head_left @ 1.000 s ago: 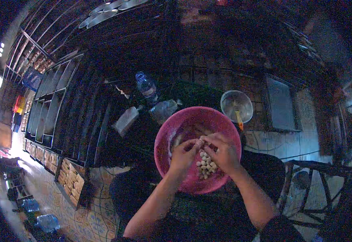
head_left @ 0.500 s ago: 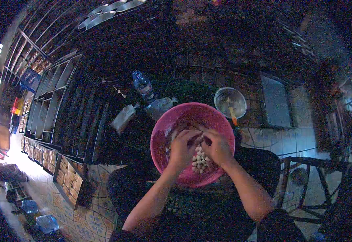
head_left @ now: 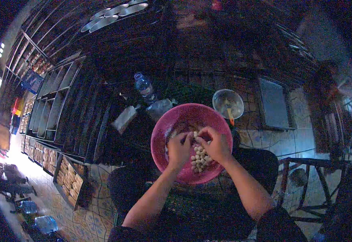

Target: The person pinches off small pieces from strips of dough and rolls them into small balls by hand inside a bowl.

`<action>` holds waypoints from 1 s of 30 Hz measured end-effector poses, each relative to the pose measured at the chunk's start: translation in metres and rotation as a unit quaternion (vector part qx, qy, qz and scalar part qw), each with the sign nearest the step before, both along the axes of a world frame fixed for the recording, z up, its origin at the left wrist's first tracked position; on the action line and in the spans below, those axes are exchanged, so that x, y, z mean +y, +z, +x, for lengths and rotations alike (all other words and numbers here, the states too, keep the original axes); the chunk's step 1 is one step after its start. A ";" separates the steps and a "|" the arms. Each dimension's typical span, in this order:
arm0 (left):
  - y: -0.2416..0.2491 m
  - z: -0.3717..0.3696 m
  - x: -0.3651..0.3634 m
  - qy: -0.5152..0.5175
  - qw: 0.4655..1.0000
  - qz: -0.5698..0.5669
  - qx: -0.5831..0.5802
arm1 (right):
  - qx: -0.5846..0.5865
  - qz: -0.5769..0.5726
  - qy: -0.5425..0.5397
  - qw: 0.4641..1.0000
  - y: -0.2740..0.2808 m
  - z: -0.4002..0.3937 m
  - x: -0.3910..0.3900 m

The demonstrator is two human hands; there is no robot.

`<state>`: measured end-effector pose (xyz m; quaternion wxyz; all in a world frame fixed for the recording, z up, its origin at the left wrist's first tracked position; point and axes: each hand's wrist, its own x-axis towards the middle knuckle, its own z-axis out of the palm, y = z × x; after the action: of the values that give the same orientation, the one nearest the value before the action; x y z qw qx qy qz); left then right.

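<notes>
A pink basin (head_left: 160, 162) sits in front of me, and both of my hands are inside its rim. Several small pale balls (head_left: 199, 163) lie heaped in its near right part. My right hand (head_left: 216, 147) pinches one small pale ball (head_left: 195, 134) between thumb and fingertips, above the heap. Close beside it, my left hand (head_left: 179, 151) has its fingers bent and thumb drawn in; whatever they hold is too small to make out. Other whitish matter at the basin's left side is mostly hidden by my left hand.
Behind the basin stand a plastic bottle (head_left: 144, 86), clear bags (head_left: 125, 118) and a metal bowl (head_left: 228, 101) with an orange-handled utensil (head_left: 231, 117). A tray of bread-like pieces (head_left: 69, 179) is on the left, a dark metal stand (head_left: 305, 161) on the right.
My hands have drawn slightly apart, and a pale ball now shows at my right fingertips. The view has shifted slightly.
</notes>
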<state>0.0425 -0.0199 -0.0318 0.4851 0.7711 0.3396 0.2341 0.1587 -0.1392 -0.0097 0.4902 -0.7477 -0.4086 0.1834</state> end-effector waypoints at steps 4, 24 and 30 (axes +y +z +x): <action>0.003 0.001 -0.002 -0.050 0.998 0.024 -0.014 | -0.039 0.020 -0.034 0.998 -0.003 0.004 0.001; -0.009 -0.001 0.013 -0.011 0.998 -0.055 0.000 | -0.094 0.049 0.003 0.994 0.006 -0.005 0.004; 0.029 0.002 -0.003 -0.055 0.982 -0.164 -0.079 | -0.001 0.001 -0.042 0.999 0.023 0.010 0.000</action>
<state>0.0441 -0.0233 -0.0033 0.6423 0.6777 0.2912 0.2082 0.1685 -0.1389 0.0133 0.4976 -0.7640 -0.3776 0.1616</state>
